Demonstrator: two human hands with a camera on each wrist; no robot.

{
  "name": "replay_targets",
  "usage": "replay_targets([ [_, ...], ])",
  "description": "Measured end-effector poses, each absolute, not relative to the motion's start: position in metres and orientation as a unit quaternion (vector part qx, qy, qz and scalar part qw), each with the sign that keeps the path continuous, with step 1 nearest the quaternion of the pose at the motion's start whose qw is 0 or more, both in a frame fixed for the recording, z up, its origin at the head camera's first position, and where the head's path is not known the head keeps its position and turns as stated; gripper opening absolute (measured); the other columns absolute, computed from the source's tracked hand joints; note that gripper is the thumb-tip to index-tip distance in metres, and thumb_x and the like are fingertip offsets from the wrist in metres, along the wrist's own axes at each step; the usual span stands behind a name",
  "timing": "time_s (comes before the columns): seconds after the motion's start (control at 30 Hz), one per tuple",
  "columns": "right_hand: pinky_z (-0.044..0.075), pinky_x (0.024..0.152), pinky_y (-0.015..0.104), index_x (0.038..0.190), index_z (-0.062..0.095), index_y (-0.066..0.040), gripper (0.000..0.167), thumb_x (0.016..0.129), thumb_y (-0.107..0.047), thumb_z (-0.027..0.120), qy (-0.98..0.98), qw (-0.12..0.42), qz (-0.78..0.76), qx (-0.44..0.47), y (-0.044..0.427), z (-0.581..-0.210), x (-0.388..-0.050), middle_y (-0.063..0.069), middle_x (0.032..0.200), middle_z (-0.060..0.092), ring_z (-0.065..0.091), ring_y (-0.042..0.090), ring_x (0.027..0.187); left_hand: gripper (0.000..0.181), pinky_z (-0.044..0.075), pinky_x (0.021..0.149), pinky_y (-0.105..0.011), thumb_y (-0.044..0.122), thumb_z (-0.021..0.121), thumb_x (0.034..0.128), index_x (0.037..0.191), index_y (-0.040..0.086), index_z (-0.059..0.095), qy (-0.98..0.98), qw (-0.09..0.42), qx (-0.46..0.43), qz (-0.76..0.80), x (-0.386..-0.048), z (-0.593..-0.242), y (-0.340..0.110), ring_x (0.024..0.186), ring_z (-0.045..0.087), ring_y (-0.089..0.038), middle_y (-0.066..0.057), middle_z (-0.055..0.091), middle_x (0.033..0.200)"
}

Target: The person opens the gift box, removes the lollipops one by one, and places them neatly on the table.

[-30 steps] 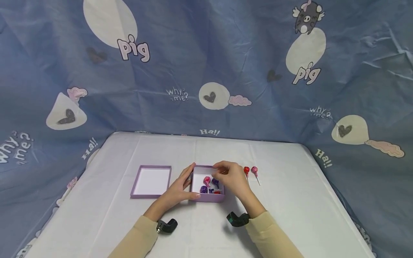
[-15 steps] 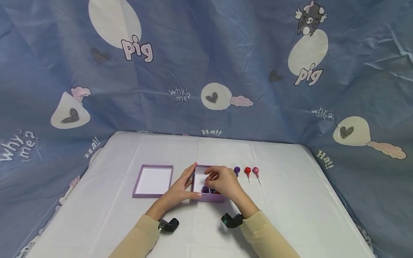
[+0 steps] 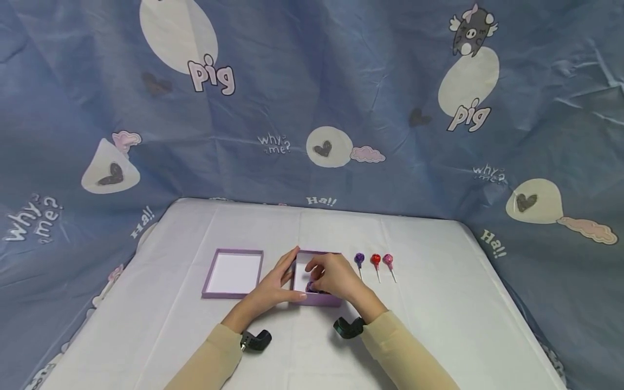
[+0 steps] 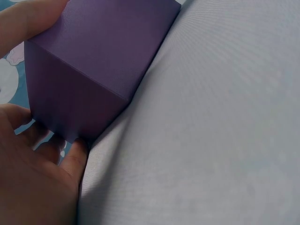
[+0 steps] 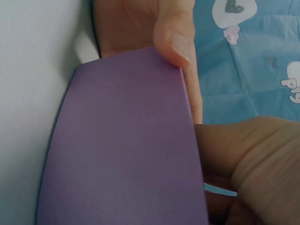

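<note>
One purple box (image 3: pixel 322 300), lower centre of the frame, left hand (image 3: pixel 271 287) gripping its left side, right hand (image 3: pixel 337 277) inside, fingers (image 3: pixel 319 260) bent, whether gripping we cannot tell, three lollipops (image 3: pixel 376 259) right of centre.

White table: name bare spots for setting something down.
Free: the table right of the pink lollipop, and left of the shallow purple tray. Crowded: the purple box, with the left hand against it and right hand in it.

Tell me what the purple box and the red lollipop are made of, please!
Box: probably stiff cardboard, matte; flat sides, crisp edges. Red lollipop: maybe candy in shiny plastic or foil; its head glints. Stick: white, paper or plastic, can't tell.
</note>
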State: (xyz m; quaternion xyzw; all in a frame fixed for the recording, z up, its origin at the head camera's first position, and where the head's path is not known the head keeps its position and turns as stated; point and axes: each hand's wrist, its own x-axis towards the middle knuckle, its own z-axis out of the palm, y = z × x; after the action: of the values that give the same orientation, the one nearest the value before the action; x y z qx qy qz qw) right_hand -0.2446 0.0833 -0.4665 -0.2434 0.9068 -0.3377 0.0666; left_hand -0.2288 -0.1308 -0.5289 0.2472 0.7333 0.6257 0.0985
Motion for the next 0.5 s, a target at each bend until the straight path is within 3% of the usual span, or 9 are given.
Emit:
replay_targets([
  [0.3,0.054,0.063,0.022,0.095,0.077,-0.008,0.029,0.070,-0.003,0.090,0.916,0.050,-0.289,-0.274,0.0803,-0.4681,-0.2482,-0.006,0.073,0.070,0.061,0.001,0.065,0.111,0.023,0.121,-0.032,0.016,0.086,0.0810,0.162,0.035,0.012,0.729,0.103,0.242,0.632,-0.2301,-0.5293,-0.1295,0.152,0.010,-0.016,0.006,0.007,0.167],
  [0.5,0.053,0.062,0.019,0.096,0.077,-0.007,0.031,0.069,0.004,0.087,0.914,0.067,-0.273,-0.293,0.0790,-0.4660,-0.2492,-0.005,0.074,0.070,0.060,0.001,0.067,0.110,0.022,0.121,-0.033,0.015,0.085,0.0817,0.161,0.038,0.013,0.735,0.106,0.234,0.627,-0.2271,-0.5278,-0.1307,0.152,0.009,-0.016,0.008,0.006,0.167],
])
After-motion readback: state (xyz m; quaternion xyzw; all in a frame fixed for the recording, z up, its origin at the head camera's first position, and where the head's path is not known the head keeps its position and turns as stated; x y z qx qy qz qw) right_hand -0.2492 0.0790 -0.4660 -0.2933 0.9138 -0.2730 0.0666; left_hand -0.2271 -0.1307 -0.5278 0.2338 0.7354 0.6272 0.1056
